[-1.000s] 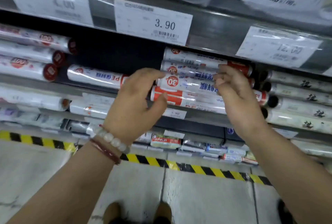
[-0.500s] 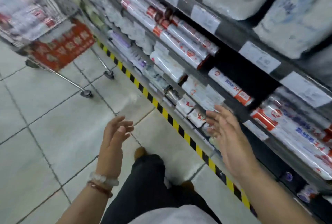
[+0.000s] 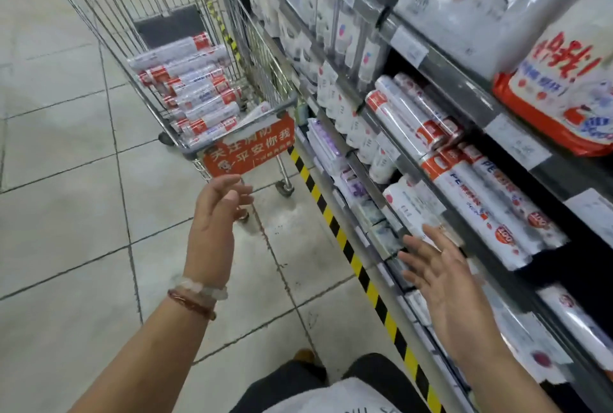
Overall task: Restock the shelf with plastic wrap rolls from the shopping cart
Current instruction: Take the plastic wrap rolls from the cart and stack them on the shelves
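Meanwhile, both hands hang empty over the tiled floor (image 3: 66,213): the left hand (image 3: 215,213) with fingers loosely extended toward the shopping cart (image 3: 185,144), the right hand (image 3: 441,266) spread flat beside the shelf (image 3: 464,97) edge. Plastic wrap rolls (image 3: 195,94) lie stacked in the cart; more rolls (image 3: 487,203) sit on the shelf.

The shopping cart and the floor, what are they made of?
The shopping cart looks like shiny metal wire: thin silvery bars cross into a see-through grid. The red sign on its end seems plastic, though that is less sure. The floor looks like pale glazed tile, with straight dark joint lines and a soft sheen.
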